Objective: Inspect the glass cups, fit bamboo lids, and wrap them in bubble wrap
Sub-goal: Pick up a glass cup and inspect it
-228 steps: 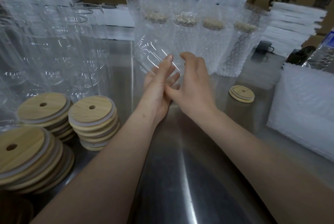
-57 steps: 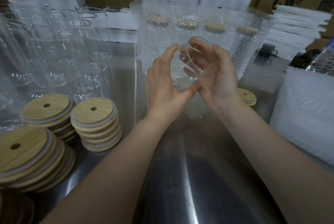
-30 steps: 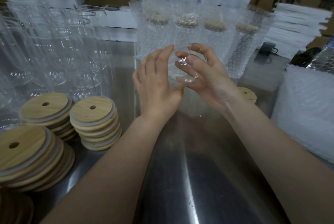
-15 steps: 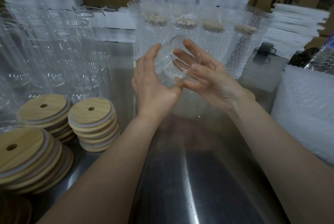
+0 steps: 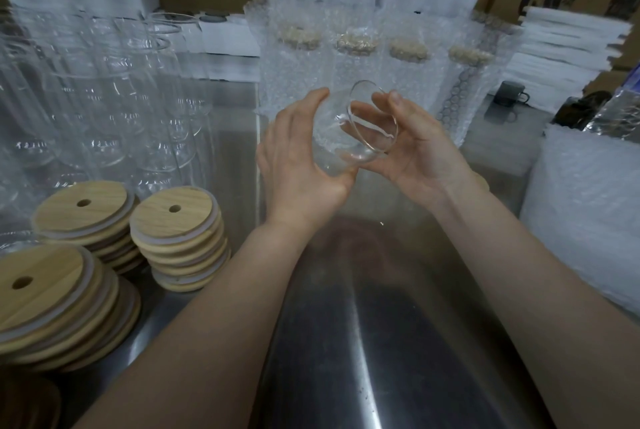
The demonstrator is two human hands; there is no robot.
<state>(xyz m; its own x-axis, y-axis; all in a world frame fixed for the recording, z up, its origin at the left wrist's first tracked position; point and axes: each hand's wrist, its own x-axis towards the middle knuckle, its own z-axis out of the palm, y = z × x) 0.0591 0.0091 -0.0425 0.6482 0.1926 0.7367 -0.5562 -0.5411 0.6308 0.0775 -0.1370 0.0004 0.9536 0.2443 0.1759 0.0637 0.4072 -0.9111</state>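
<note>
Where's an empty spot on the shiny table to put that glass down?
The biggest bare patch of the steel table lies front and centre, between the stacked round bamboo lids and the white bubble-wrap pile. A narrow strip runs between the clear empty glass cups and the bubble-wrapped cups. The left side and back are crowded.

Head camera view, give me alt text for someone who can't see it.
Two bare hands hold a glass cup tilted on its side above a steel table, left hand around its body, right hand at its rim. Stacks of bamboo lids and empty glass cups stand to the left; bubble-wrapped cups stand behind.
</note>
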